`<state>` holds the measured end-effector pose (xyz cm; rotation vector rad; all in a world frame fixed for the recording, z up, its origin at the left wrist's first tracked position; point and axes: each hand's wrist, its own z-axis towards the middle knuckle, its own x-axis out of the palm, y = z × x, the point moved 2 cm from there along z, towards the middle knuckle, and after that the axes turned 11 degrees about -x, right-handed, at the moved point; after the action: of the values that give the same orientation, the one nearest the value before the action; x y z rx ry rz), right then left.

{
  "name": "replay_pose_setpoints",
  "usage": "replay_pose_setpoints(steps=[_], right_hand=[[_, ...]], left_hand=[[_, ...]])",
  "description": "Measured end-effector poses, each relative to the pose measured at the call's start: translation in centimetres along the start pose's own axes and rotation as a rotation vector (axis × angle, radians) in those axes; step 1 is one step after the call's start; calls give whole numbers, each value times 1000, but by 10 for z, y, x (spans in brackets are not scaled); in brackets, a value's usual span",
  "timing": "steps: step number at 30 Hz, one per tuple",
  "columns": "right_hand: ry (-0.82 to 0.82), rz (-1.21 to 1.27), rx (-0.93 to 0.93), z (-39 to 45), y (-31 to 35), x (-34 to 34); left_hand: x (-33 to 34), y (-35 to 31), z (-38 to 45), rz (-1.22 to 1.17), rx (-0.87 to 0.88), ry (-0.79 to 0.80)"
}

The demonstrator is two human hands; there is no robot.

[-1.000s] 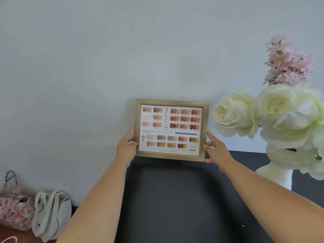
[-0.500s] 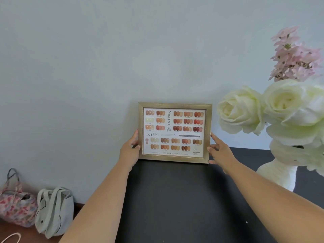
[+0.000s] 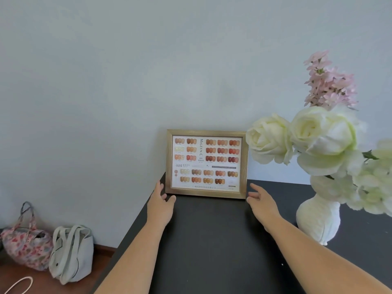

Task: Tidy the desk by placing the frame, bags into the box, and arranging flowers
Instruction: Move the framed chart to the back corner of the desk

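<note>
- We find a gold-toned wooden picture frame (image 3: 206,164) holding a printed chart of nail-colour swatches. It stands upright on its lower edge at the back of the matte black worktop (image 3: 212,240), against the pale grey wall (image 3: 127,81).
- The left hand (image 3: 160,203) is open, fingers loosely spread. It sits at the frame's lower left corner, with the fingertips just beside or lightly touching the edge; we cannot tell which.
- The right hand (image 3: 262,203) is likewise open, fingers extended. It lies just beside the frame's lower right corner, with a narrow gap visible between them.
- Neither hand grips anything.
- A white textured ceramic vase (image 3: 318,219) stands on the worktop to the right of the frame.
- The vase holds large cream-white artificial roses (image 3: 307,136) and a tall pink blossom spray (image 3: 328,81). One rose overlaps the frame's upper right corner in our view.
- On the brown floor (image 3: 101,257) to the left of the worktop sit two bags against the wall: a pink floral fabric bag (image 3: 25,245) and an off-white canvas tote bag (image 3: 71,251), touching one another.
- A pale looped cord (image 3: 19,283) lies at the lower left corner of the view.
</note>
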<state>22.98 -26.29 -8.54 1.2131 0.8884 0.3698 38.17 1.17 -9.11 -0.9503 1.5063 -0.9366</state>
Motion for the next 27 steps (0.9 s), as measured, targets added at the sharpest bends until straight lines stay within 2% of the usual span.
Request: replay_pose_setpoints(steps=[5, 19, 22, 27], right_hand=[[7, -41, -44, -15, -4, -5], [208, -58, -110, -93, -15, -60], [312, -134, -131, -110, -15, -84], [465, -231, -163, -146, -21, -136]], left_hand=[[10, 3, -30, -138, 11, -2], [44, -1, -143, 11, 100, 129], [51, -3, -176, 21, 119, 238], [52, -3, -228, -1, 99, 588]])
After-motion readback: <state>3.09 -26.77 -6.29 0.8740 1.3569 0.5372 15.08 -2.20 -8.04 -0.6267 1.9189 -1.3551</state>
